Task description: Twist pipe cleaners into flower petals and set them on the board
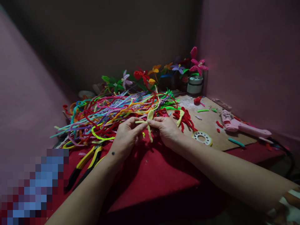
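The left hand (pixel 126 132) and right hand (pixel 170 129) pinch a yellow pipe cleaner (pixel 150 115), seemingly twisting it, so the next turn likely needs firm fingers (pixel 156 124).

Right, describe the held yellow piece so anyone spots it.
Find the red table cover, then the left hand and right hand above it. Pinched between them is the pale yellow piece, fuzzy and leaf-shaped at its top. Unlike the similar piece by the red strands, it is held.
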Demonstrator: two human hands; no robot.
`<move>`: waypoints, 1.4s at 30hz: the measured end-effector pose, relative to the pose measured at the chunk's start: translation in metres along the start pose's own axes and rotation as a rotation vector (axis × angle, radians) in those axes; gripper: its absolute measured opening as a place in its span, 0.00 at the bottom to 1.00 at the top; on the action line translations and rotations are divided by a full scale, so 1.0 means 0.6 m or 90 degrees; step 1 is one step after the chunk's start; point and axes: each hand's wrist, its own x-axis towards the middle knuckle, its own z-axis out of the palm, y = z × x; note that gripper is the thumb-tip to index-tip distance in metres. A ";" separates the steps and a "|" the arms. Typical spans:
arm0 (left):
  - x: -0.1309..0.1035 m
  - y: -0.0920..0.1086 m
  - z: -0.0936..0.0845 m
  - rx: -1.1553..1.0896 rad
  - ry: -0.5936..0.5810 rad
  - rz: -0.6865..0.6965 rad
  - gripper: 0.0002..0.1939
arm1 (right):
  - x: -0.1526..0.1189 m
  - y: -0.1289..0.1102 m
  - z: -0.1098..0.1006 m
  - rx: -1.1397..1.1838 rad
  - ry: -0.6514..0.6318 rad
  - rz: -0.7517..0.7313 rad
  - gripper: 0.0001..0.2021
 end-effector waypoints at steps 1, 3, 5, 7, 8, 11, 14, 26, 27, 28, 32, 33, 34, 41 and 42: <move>0.000 -0.001 -0.001 -0.003 0.017 0.007 0.12 | -0.002 0.000 0.001 -0.005 -0.007 0.004 0.11; 0.001 -0.005 -0.004 -0.004 0.035 0.014 0.12 | -0.004 0.000 0.002 -0.001 -0.021 0.011 0.10; 0.002 -0.009 -0.006 -0.016 0.040 0.020 0.11 | -0.004 0.000 0.002 0.021 -0.031 0.017 0.08; 0.003 -0.010 -0.006 -0.040 0.048 0.015 0.11 | -0.003 0.001 0.002 0.046 -0.040 0.023 0.06; 0.003 -0.009 -0.007 -0.048 0.053 0.010 0.12 | -0.002 0.001 0.002 0.052 -0.045 0.022 0.05; 0.002 -0.004 -0.007 -0.062 0.060 -0.002 0.12 | -0.001 0.000 0.001 0.046 -0.060 0.000 0.05; 0.002 0.000 -0.010 -0.065 0.057 -0.012 0.13 | -0.001 -0.001 0.003 0.016 -0.062 -0.017 0.05; 0.010 -0.006 -0.024 -0.042 -0.040 0.004 0.11 | -0.014 0.001 0.003 -0.253 -0.092 -0.005 0.06; 0.008 -0.007 -0.021 -0.027 -0.024 0.004 0.09 | -0.013 0.003 0.002 -0.261 -0.087 -0.008 0.06; 0.006 -0.007 -0.016 -0.002 0.006 0.015 0.08 | -0.013 0.004 0.002 -0.266 -0.078 -0.011 0.06; 0.003 -0.011 0.000 0.170 0.164 0.144 0.08 | -0.013 0.004 0.006 -0.254 -0.045 -0.025 0.06; 0.003 -0.013 0.002 0.198 0.178 0.167 0.09 | -0.014 0.003 0.006 -0.246 -0.043 -0.030 0.06; 0.004 -0.014 0.002 0.203 0.175 0.178 0.08 | -0.015 0.002 0.007 -0.239 -0.043 -0.030 0.06; 0.005 -0.019 -0.002 0.214 0.144 0.247 0.06 | -0.019 -0.003 0.011 -0.216 -0.034 -0.010 0.08; 0.004 -0.019 -0.001 0.260 0.168 0.281 0.06 | -0.020 -0.004 0.012 -0.206 -0.027 -0.013 0.08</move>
